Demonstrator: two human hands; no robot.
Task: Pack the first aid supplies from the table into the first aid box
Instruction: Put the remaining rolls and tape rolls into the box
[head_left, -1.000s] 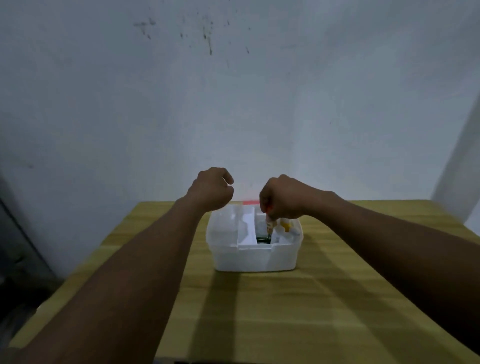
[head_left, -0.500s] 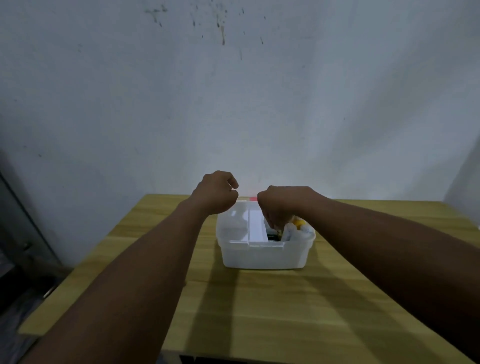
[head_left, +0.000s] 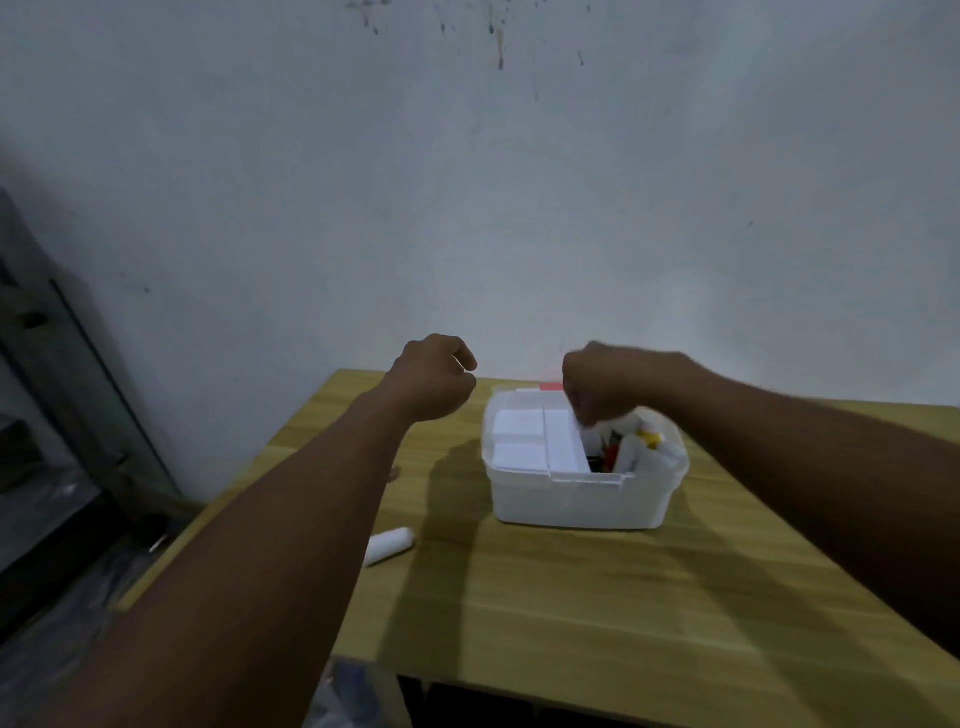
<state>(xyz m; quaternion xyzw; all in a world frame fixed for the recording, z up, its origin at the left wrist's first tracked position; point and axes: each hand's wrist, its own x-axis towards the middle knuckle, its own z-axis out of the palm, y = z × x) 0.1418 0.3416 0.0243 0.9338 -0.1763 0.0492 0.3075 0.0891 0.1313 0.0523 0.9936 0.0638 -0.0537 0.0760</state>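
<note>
A white translucent plastic first aid box (head_left: 579, 499) with rounded corners stands open on the pale yellow wooden table (head_left: 597, 597), near its far edge by the grey-white wall (head_left: 467, 182). Its left part is covered by a white tray insert (head_left: 540, 441) split into flat compartments; the right part is crowded with supplies — a white bottle with a yellow cap (head_left: 649, 439), something red and something dark that are too blurred to name. The right hand (head_left: 602, 384) hovers over the middle of the box, knuckles up, its fingers (head_left: 584, 415) curled downward at the tray's right edge; motion blur hides whether they grip anything. The left hand (head_left: 434, 376) hangs in the air to the left of the box and apart from it, fingers clenched into a loose fist around nothing visible. A small white rolled bandage (head_left: 390, 544) lies on its side on the table — left of the box, near the table's left edge, partly behind the left forearm.
</note>
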